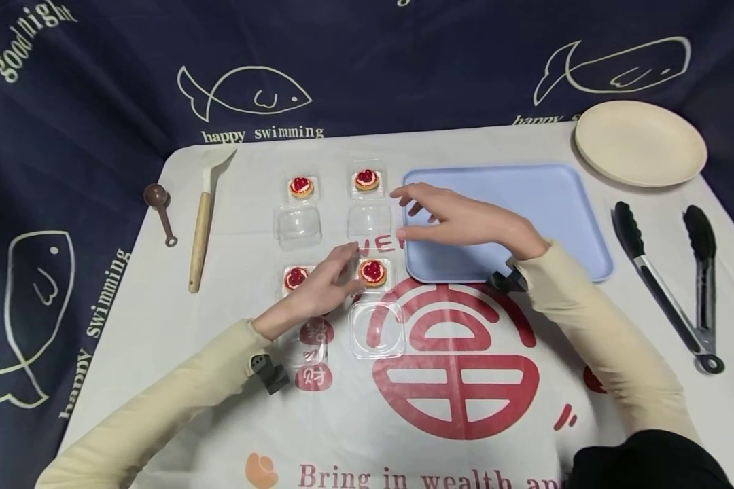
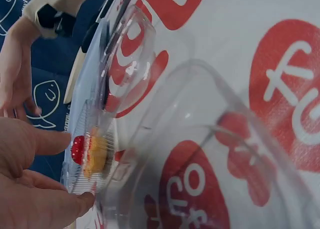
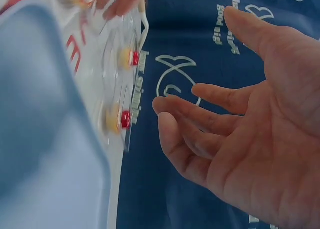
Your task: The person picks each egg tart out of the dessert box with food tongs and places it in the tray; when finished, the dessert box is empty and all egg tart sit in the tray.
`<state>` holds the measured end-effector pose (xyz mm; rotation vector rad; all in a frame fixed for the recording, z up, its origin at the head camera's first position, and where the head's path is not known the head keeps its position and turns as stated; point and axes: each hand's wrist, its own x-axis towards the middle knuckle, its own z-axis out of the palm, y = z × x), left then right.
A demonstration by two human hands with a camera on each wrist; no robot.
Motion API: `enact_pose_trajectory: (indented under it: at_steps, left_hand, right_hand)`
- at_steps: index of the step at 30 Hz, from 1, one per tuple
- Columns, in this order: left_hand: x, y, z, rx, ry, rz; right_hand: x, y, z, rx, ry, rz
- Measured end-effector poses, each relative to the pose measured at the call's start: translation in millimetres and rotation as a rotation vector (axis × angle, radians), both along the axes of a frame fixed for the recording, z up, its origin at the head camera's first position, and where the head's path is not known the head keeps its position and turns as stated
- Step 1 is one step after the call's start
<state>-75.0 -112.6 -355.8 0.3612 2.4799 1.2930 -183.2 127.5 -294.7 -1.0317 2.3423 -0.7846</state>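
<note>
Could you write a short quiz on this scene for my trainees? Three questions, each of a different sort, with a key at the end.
1. Count: how many tarts show in the head view?

2. True or false: the clear boxes with the tarts are all closed.

3. Choose: which of these lies nearest the scoop?
A) plate
B) spatula
C) tongs

Key:
1. Four.
2. False; their lids are open.
3. B.
</note>
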Motion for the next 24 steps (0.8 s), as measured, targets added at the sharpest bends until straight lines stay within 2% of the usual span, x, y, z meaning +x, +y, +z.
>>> enact_pose_trajectory:
  at_steps: [2, 9, 12, 16, 20, 24]
  left_hand:
    - [-0.8, -1.5, 0.0, -0.026, -0.016, 0.0]
    - [-1.1, -4.8, 0.2, -0.065, 0.009, 0.001]
    - [-1.3, -4.6, 0.0, -0.061, 0.018, -0.004]
    - [-0.1, -3.3, -0.1, -0.061, 0.02, -0.008]
    - [1.8, -2.2, -0.3, -0.065, 0.008, -0.004]
    - [2.5, -1.6, -1.0, -0.073, 0.003, -0.01]
  right_hand:
    - [0.7, 10.5, -1.0, 0.004, 0.002, -0.026]
    - [4.3, 58.9, -6.8, -0.026, 0.033, -0.165]
    - [6.1, 85.0, -10.6, -0.042, 0.079, -0.267]
    - [7.6, 123.5, -15.3, -0.015, 0.164, -0.455]
    - [10.8, 165.9, -17.8, 0.116, 0.235, -0.643]
    - [19.3, 207.8, -22.9, 0.346, 0.27, -0.8]
